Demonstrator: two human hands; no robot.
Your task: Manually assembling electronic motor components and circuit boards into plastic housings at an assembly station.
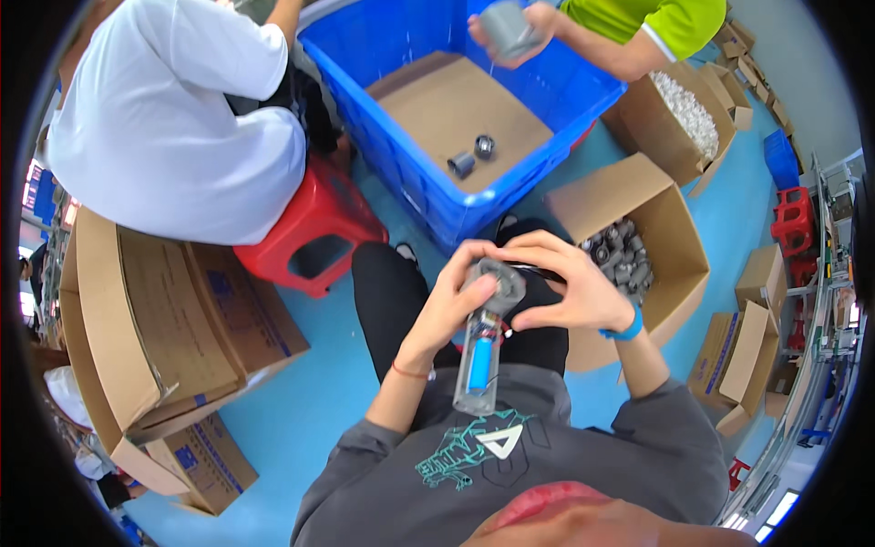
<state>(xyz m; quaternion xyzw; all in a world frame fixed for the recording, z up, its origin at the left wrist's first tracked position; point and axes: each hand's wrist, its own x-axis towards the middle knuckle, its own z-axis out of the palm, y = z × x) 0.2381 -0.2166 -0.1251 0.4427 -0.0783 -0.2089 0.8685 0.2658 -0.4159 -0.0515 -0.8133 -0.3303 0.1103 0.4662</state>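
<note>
My left hand [453, 296] is closed around a clear grey plastic device housing [463, 383] with a round head, its thumb pressing on that head. Inside the housing's long handle lies a blue cylindrical battery cell [479, 365], with small electronic parts and thin wires above it. My right hand [579, 283], a blue band on its wrist, curls beside the round head. Its fingers and thumb bend around a dark piece [540, 271] that is mostly hidden, so I cannot tell what it is. Both hands are over my lap.
Ahead stands a blue tub [437, 196] with cardboard and two small grey cylindrical parts [462, 164]. A co-worker's hand [529, 36] holds a grey cylinder over it. To the right, a carton [679, 228] holds several grey parts. A person in white sits left on a red stool [314, 219].
</note>
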